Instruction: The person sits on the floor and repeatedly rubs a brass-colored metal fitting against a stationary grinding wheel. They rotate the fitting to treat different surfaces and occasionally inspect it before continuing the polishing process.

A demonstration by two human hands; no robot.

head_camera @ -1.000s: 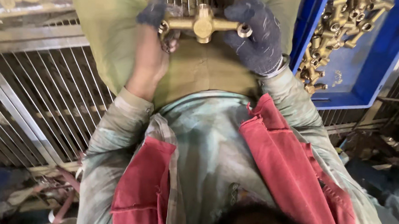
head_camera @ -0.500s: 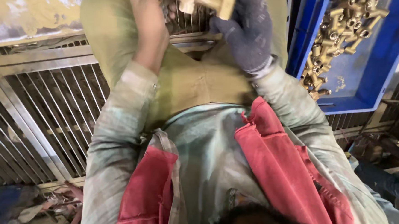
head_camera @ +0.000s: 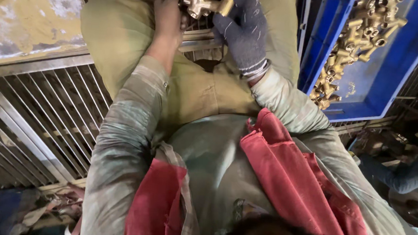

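As both hands rose, the brass fitting (head_camera: 204, 3) neared the top edge.

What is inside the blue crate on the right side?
The blue crate holds a pile of brass fittings, heaped along its left side; part of the blue bottom is bare. Fittings deeper in the pile are covered, and the crate's top end is cut off by the picture edge.
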